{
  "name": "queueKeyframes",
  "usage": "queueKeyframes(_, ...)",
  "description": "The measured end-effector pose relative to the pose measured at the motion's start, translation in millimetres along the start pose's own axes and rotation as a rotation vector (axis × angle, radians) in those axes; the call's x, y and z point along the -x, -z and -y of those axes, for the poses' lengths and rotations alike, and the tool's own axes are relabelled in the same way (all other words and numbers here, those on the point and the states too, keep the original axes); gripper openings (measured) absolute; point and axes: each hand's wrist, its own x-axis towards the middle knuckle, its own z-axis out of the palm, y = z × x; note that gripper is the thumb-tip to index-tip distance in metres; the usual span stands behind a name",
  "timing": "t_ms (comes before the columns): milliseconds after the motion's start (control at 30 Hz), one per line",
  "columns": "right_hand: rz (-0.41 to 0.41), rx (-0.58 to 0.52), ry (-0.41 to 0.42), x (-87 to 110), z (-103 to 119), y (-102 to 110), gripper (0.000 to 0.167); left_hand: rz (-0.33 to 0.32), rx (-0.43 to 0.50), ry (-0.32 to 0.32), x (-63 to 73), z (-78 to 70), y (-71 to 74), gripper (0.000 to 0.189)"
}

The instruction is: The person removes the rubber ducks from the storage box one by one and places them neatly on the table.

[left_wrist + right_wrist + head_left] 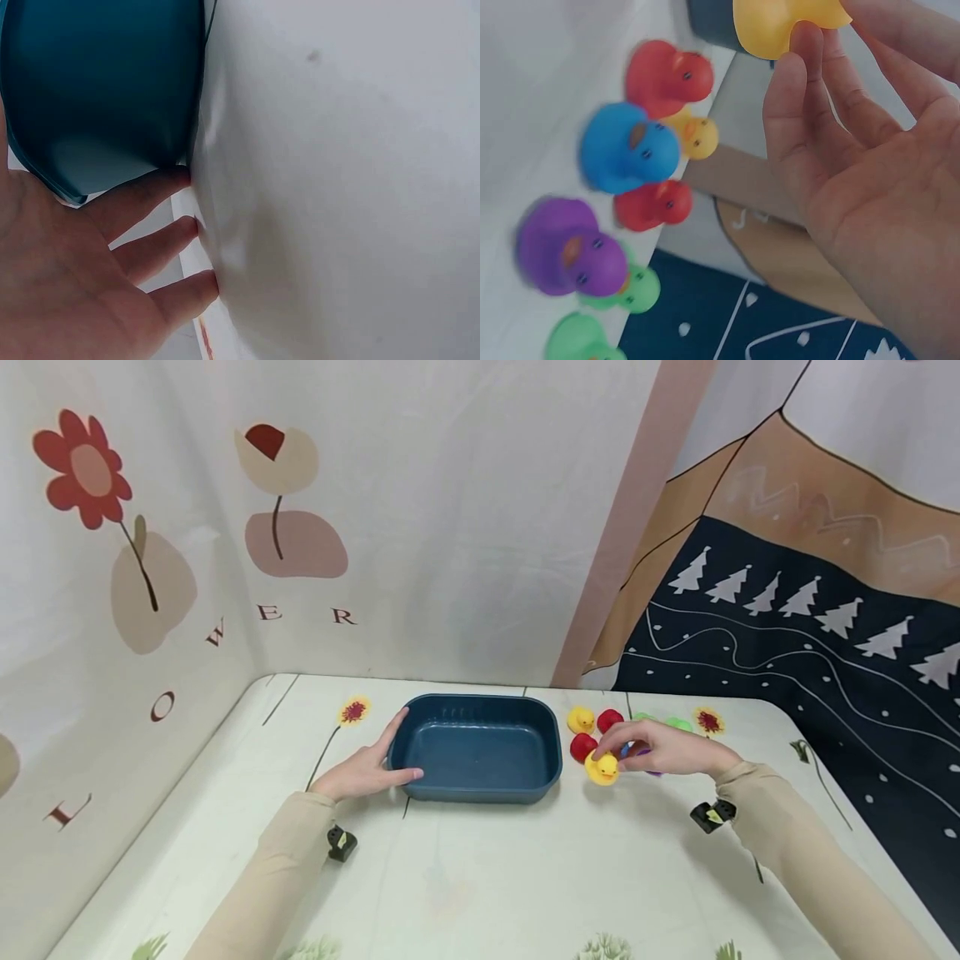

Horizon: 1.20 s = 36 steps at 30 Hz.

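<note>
A yellow rubber duck point(602, 769) is pinched between the thumb and fingertips of my right hand point(667, 748), right of the tray. In the right wrist view only part of this duck point(769, 30) shows at the top, with the right hand point(870, 157) beside it. My left hand point(367, 770) rests at the left end of a dark blue rectangular tray point(472, 795), its thumb over the near-left rim. The left wrist view shows the left hand point(90, 262) with fairly straight, spread fingers beside the tray wall point(105, 90); its thumb is hidden there.
Right of the tray sit another yellow duck point(580, 720), red ducks point(610, 720), a blue duck point(626, 150), a purple duck point(566, 247) and green ducks point(581, 337). A printed white cloth covers the table point(450, 877); fabric walls point(450, 527) stand behind and at the left.
</note>
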Motion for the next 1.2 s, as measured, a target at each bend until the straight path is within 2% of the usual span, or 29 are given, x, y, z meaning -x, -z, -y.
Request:
queueKeyframes(567, 0.003, -0.036, -0.099, 44.8, -18, 10, 0.028, -0.005, -0.005, 0.009, -0.3, 0.8, -0.8, 0.104)
queueKeyframes(967, -0.034, 0.032, -0.102, 65.5, -27, 16, 0.03, 0.008, 0.023, 0.011, 0.5, -0.3, 1.5, 0.104)
queueKeyframes(1200, -0.036, -0.009, -0.141, 74.5, -39, 20, 0.031, 0.005, 0.013, 0.012, 0.2, -1.5, 0.5, 0.103)
